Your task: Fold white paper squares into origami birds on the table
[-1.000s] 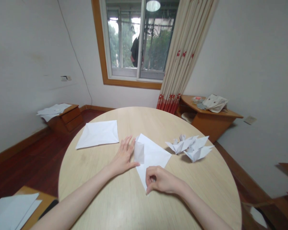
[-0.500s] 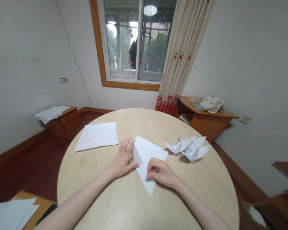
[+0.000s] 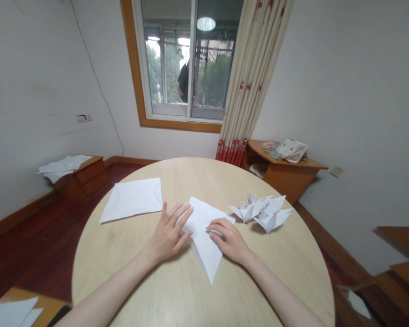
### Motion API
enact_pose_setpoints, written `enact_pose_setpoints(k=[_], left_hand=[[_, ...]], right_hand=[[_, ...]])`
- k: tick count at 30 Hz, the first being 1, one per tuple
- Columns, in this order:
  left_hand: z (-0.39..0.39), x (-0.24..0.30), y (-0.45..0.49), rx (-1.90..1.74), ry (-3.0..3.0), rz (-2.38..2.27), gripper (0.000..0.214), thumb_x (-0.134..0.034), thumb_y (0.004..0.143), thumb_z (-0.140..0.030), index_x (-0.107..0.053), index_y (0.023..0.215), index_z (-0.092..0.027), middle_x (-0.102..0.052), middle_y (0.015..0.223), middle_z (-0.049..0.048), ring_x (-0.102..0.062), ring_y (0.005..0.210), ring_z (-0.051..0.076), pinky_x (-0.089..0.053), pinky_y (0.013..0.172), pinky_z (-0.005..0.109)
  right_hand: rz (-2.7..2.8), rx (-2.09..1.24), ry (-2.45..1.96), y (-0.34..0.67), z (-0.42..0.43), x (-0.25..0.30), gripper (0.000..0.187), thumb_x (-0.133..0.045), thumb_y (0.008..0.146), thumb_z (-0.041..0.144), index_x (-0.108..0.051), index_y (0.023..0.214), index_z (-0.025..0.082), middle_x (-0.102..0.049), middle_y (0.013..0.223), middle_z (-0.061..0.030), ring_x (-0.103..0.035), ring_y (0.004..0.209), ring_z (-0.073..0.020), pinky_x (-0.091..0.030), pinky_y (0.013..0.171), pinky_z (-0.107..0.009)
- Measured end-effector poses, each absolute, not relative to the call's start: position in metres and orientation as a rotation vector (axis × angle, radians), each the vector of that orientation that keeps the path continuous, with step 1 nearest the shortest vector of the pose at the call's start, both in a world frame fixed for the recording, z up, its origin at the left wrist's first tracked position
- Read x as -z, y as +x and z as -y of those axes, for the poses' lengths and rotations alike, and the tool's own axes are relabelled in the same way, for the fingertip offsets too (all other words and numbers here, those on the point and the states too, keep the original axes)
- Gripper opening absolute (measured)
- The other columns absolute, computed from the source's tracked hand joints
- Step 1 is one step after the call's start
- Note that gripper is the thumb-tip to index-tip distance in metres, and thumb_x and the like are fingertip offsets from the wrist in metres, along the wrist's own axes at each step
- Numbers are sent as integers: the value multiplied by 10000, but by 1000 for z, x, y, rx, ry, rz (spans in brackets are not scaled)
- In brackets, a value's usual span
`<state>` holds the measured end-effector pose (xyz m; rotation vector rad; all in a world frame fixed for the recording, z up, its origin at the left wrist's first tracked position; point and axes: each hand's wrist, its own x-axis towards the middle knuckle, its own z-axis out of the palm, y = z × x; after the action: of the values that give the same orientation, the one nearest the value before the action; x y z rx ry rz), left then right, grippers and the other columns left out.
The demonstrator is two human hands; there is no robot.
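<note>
A kite-shaped folded sheet of white paper (image 3: 207, 256) lies on the round table (image 3: 177, 299), its long point toward me. My left hand (image 3: 170, 229) rests over the paper's left edge, fingers spread. On the paper's right side lies my right hand (image 3: 230, 240), fingers stretched and slightly bent, thumb a little apart from them. Both hands touch the paper without visibly gripping it. Several folded paper figures (image 3: 271, 215) with pointed tips stand together to the right of my right hand.
A stack of white paper (image 3: 132, 197) lies at the table's back left. Beyond the table are a window (image 3: 187, 68), a curtain (image 3: 248, 81), a corner cabinet (image 3: 282, 181) with a cloth bag (image 3: 293, 150), and a low drawer unit (image 3: 92, 177). More sheets (image 3: 12, 313) lie at bottom left.
My right hand has moved up from near the paper's lower point to its right side, and its pinched fingers have loosened. My left-hand fingers now reach further over the paper's left edge.
</note>
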<state>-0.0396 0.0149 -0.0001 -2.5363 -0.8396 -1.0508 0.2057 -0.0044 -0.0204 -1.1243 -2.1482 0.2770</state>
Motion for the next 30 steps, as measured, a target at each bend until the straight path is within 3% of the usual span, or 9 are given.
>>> enact_pose_setpoints(k=[3,5,8,11,16,24,30], left_hand=[[-7,-3,-34,1055,-2509,720,542,-411,949,-216,-255,1466,-175,-640,1220,77,-513,1226,235,-61,1170,510],[-2,-2,-28,1018,-2550,590,458,-408,940,-193,-381,1393,-132,-698,1082,79,-620,1052,208,-292,1109,441],[3,4,-21,924,-2625,506,348,-402,933,-189,-507,1253,-101,-711,800,59,-660,720,190,-521,771,351],[6,8,-19,780,-2687,565,252,-400,935,-220,-600,1062,-134,-667,646,32,-622,561,182,-480,554,292],[9,3,-19,534,-2768,815,222,-421,927,-256,-626,882,-181,-682,680,31,-645,597,202,-461,546,286],[5,-6,-20,265,-2807,1197,270,-373,950,-250,-634,917,-192,-716,806,56,-688,725,231,-492,637,318],[-1,-10,-25,178,-2823,1276,279,-378,955,-248,-639,881,-180,-707,867,67,-672,807,256,-512,692,361]], right_hand=[[2186,-250,-1136,207,2,26,214,-526,895,195,-674,1048,221,-652,1102,-87,-583,1034,-225,-462,892,-413],[2206,-227,-1150,207,0,30,248,-531,891,196,-673,1092,234,-652,1155,-89,-580,1084,-236,-456,925,-435],[2222,-219,-1160,207,-1,33,276,-535,886,195,-676,1119,239,-642,1215,-87,-569,1140,-246,-442,969,-463],[2245,-242,-1171,206,0,34,293,-534,884,192,-676,1136,238,-628,1255,-82,-548,1187,-248,-420,1009,-476],[2301,-284,-1249,202,2,29,314,-517,904,226,-652,1187,238,-594,1306,-78,-514,1235,-245,-398,1043,-470],[2467,-284,-1421,195,16,8,378,-472,952,310,-554,1310,221,-477,1420,-90,-423,1313,-260,-370,1063,-452],[2534,-216,-1403,193,23,-1,363,-474,953,324,-569,1290,226,-541,1364,-92,-477,1253,-272,-388,1034,-454]])
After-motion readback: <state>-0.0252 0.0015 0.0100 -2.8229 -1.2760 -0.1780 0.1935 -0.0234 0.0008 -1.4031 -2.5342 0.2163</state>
